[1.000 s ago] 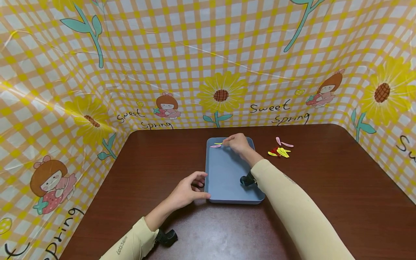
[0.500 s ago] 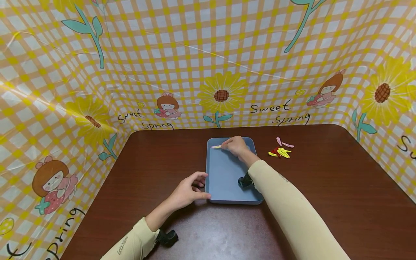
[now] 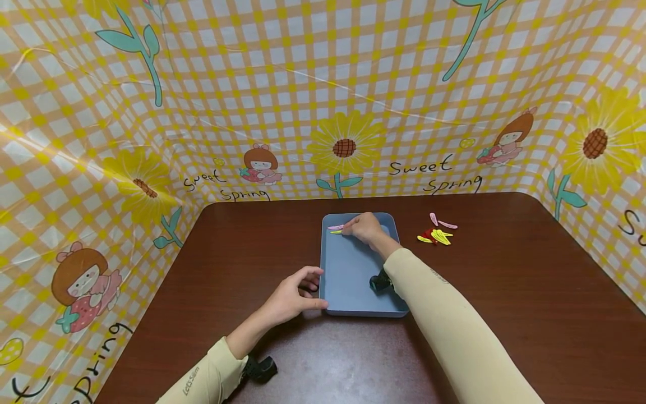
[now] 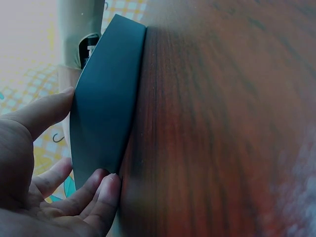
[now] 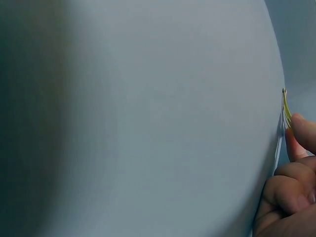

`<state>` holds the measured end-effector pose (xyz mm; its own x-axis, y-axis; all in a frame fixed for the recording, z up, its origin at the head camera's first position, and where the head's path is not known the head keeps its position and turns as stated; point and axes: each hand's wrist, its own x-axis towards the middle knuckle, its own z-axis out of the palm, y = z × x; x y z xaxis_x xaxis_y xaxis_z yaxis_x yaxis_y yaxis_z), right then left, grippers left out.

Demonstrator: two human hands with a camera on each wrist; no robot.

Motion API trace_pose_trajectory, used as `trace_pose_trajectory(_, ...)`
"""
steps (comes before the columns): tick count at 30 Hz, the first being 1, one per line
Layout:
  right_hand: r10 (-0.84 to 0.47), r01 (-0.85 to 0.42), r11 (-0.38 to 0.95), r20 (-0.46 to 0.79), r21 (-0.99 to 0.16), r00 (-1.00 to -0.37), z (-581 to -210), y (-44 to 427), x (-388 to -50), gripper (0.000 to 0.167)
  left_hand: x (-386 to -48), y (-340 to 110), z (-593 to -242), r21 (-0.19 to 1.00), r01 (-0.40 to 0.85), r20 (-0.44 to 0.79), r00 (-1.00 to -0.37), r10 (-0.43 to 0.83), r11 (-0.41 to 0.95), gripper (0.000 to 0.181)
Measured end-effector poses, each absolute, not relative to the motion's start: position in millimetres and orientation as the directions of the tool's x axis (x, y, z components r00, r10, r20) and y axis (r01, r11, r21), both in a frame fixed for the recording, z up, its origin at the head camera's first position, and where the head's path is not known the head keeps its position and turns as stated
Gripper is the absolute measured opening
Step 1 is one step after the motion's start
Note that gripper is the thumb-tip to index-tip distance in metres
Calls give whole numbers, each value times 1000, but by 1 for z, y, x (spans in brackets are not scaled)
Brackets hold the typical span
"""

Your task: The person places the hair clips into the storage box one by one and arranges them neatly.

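Note:
A blue-grey tray (image 3: 348, 280) stands lengthwise on the table. Inside its far left corner lies a pink hair clip (image 3: 335, 227). My right hand (image 3: 367, 228) pinches a yellow hair clip (image 3: 335, 232) by one end, just on the near side of the pink one. In the right wrist view, thumb and a finger hold the yellow clip (image 5: 287, 109) low over the tray floor. My left hand (image 3: 290, 294) touches the tray's near left side. In the left wrist view its fingertips rest against the outer wall (image 4: 106, 94), with nothing gripped.
Right of the tray lies a small pile of yellow hair clips (image 3: 441, 237) with red ones (image 3: 428, 233) among them. Two pink clips (image 3: 447, 225) lie just behind the pile. A checked, flower-printed sheet (image 3: 303, 101) rises behind the brown table (image 3: 242, 241).
My right hand has drawn the yellow hair clip slightly toward me, from the far side of the pink clip, across it, to its near side. The left hand has stayed in place.

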<state>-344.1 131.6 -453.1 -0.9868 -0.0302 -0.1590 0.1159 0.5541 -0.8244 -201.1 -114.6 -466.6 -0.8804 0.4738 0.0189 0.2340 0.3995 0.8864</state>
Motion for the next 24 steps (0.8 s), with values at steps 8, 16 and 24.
trace_pose_trajectory(8, -28, 122, 550, -164, -826, -986, -454, 131, -343, 19, -201, -115, -467, 885, 242, 28, -880, 474, 397, 65)
trace_pose_trajectory(16, -33, 125, 559, -173, -820, -984, -457, 132, -345, 19, -201, -115, -466, 887, 244, 32, -879, 476, 392, 64)
trace_pose_trajectory(24, -33, 139, 557, -189, -819, -981, -460, 134, -349, 21, -201, -115, -466, 882, 237, 17, -880, 475, 407, 66)
